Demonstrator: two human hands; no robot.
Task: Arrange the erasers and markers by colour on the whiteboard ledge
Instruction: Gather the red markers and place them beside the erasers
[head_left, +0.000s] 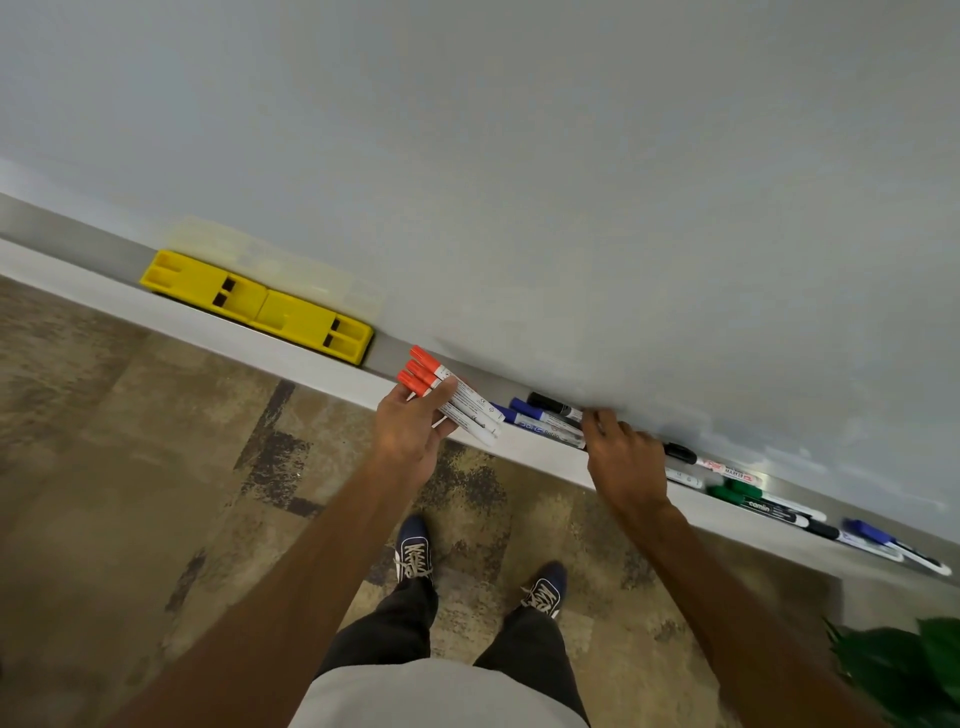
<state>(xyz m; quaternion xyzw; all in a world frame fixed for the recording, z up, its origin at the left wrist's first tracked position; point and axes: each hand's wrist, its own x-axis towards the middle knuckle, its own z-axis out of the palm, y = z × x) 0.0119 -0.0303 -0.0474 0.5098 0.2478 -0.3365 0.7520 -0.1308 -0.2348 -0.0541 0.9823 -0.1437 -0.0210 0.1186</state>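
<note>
Left hand clamps three red-capped markers as one colour bunch above the ledge, right hand fingers down on the blue and black markers, likely gathering; grip there unclear.

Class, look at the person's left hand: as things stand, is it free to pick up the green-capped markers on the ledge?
Probably not. The left hand already holds three red markers, and the green-capped markers lie on the ledge beyond the right hand, whose arm crosses the way.

patterned carpet; green plant; blue shoes
</note>
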